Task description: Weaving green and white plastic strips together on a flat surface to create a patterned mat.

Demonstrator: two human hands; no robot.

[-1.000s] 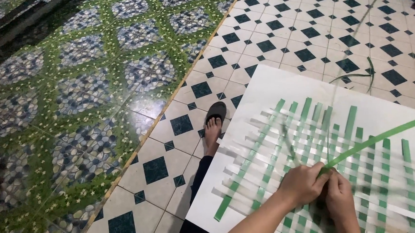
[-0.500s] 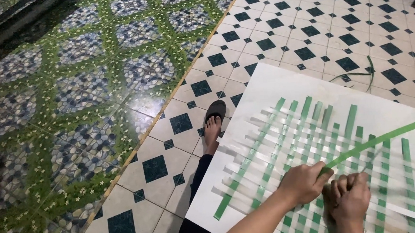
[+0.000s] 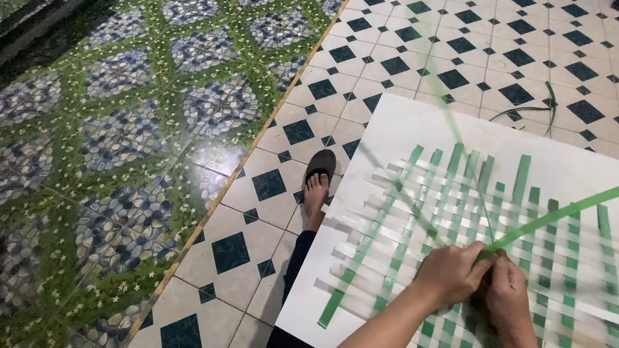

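The person sits on the floor with a flat white rectangular board (image 3: 421, 128) across the lap, weaving a mat of flat green and white strips (image 3: 462, 215) that lies on the board. The step in hand looks like threading one more strip into the weave: a long, narrow, flat green strip (image 3: 576, 208) runs from the hands out toward 2 o'clock, lifted clear of the mat along most of its length.

The left hand (image 3: 448, 273) is closed, its fingertips pinching the near end of that strip at the mat's lower middle. The right hand (image 3: 507, 298) sits touching it, just toward 5 o'clock, fingers curled down onto the weave; I cannot tell whether it grips a strip or only presses.

My judgement: the next move calls for a steady over-and-under pass, keeping the strip flat and untwisted, since the ribbons look thin, smooth and springy, and loose ends fan out at the mat's edges.

The mat is an open diagonal lattice, green bands crossing pale ones. At 11 o'clock from the hands a bare foot in a dark sandal (image 3: 319, 184) rests on glossy cream floor tiles with dark diamond insets (image 3: 402, 46). Farther toward 9 o'clock lies shiny green and blue patterned flooring (image 3: 107, 136). A stray thin green leaf scrap (image 3: 542, 106) lies on the tiles at 1 o'clock.
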